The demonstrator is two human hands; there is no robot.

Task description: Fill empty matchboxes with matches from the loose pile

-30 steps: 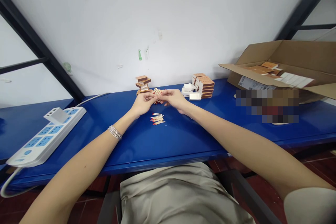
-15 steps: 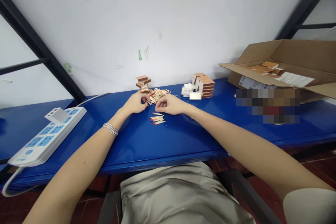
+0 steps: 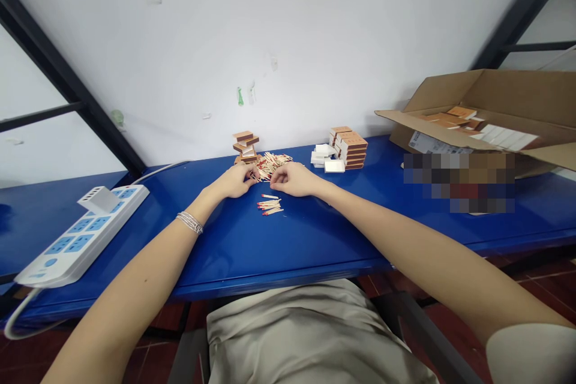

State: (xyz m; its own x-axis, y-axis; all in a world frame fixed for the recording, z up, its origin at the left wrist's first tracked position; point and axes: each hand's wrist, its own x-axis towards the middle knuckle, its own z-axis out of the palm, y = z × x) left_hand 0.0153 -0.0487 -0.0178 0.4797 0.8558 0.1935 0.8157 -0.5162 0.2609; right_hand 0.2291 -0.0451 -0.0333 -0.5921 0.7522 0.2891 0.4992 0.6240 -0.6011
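As both curl, left hand [image 3: 234, 181] and right hand [image 3: 293, 180] touch matches [image 3: 272, 162] (grasp unclear).

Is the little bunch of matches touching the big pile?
Apart. The head view shows blue table between the little bunch of matches and the big pile.

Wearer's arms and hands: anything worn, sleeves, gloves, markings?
Left hand and right hand are bare, no gloves. A silver multi-strand bracelet sits on the left wrist. Forearms are uncovered; a short beige sleeve shows at the right upper arm. Rings too small to tell.
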